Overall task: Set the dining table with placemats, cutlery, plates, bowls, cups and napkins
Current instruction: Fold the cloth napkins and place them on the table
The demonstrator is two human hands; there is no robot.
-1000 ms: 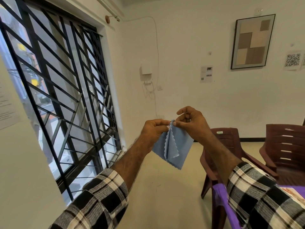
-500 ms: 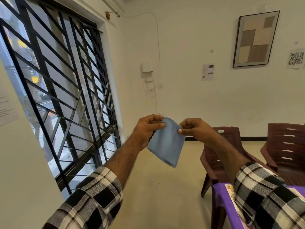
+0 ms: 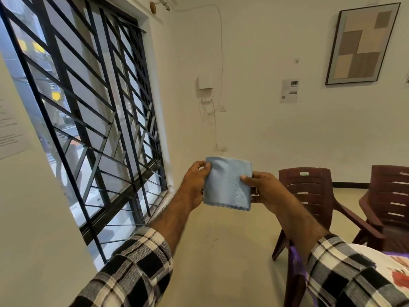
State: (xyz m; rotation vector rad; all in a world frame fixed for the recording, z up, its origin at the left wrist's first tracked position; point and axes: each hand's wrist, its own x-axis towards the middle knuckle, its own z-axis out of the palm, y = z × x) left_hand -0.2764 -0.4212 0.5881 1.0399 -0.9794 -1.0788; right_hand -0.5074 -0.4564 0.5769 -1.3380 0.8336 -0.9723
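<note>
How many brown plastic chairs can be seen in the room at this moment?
2. One chair stands just behind the right hand; the other chair is at the right edge, partly cut off. More may stand outside the view.

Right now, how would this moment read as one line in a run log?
stage: napkin folding | blue napkin: folded square, held in air | left hand: pinches left edge | right hand: pinches right edge

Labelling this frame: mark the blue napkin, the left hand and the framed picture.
blue napkin (image 3: 228, 185), head view, centre of the cloth.
left hand (image 3: 194, 185), head view, back of the hand.
framed picture (image 3: 360, 45), head view, middle panel.
</note>
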